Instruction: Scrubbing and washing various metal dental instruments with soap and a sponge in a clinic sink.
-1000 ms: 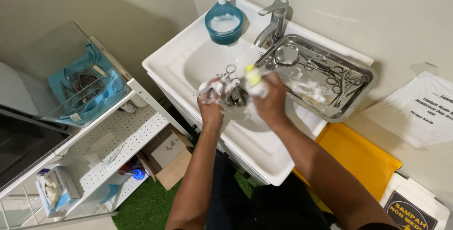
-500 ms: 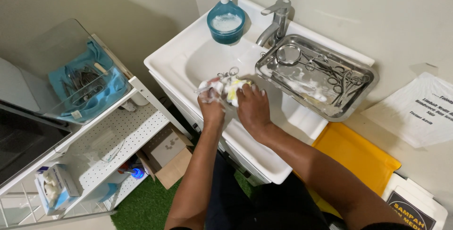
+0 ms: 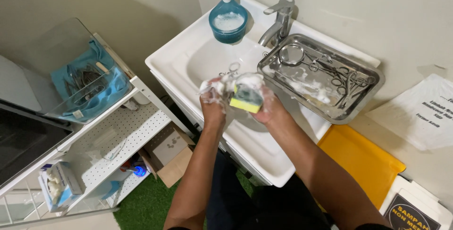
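Scrubbing ring-handled scissors (image 3: 230, 75) over the white sink (image 3: 188, 55), both hands lathered.
Left hand (image 3: 212, 99) clamps the instrument: stiff, thin, foam-slick steel, best held at the shank. Right hand (image 3: 264, 105) pinches a soft, light yellow-green sponge (image 3: 246, 97).

A blue soap dispenser (image 3: 228, 20) stands at the white sink's (image 3: 198, 46) back corner, beside the chrome tap (image 3: 279, 20); a steel tray (image 3: 321, 76) of sudsy instruments rests on the rim; a yellow bin lid (image 3: 361, 161) lies below it; left, a white perforated shelf (image 3: 118, 133) (cardboard box (image 3: 171, 157) under it) carries a blue-lined clear container (image 3: 82, 81).
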